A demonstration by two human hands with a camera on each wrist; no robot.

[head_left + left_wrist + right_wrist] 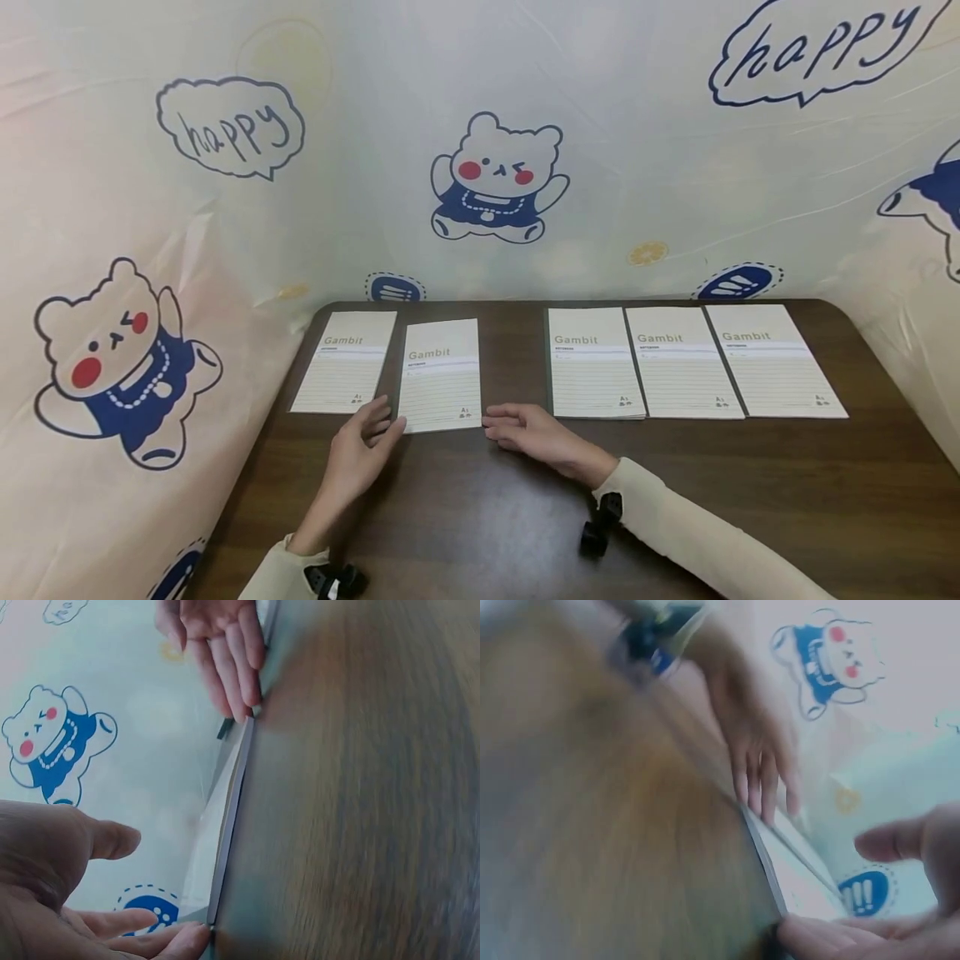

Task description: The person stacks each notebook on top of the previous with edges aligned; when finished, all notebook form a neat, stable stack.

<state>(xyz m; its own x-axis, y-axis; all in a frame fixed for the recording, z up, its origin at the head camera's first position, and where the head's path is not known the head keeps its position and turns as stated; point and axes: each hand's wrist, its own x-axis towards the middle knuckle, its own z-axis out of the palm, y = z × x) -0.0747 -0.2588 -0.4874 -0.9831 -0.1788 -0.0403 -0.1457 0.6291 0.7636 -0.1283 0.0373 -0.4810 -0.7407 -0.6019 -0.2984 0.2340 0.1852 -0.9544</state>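
A white notebook [440, 379] marked "Gambit" lies slightly tilted on the dark wooden table, between my two hands. My left hand [358, 450] is at its lower left corner, thumb tip at the edge and fingers relaxed. At the lower right corner, my right hand [543, 437] has its fingers extended, with the fingertips at the edge. Both wrist views show the notebook's thin side running from one hand to the other. Left of it lies a matching notebook [343, 362], just beyond my left fingers.
Three more matching notebooks sit side by side at the right: a near one [595, 362], a middle one [684, 362] and a far one [776, 362]. The table [480, 517] meets a curtain [637, 150] printed with cartoon bears along its back edge.
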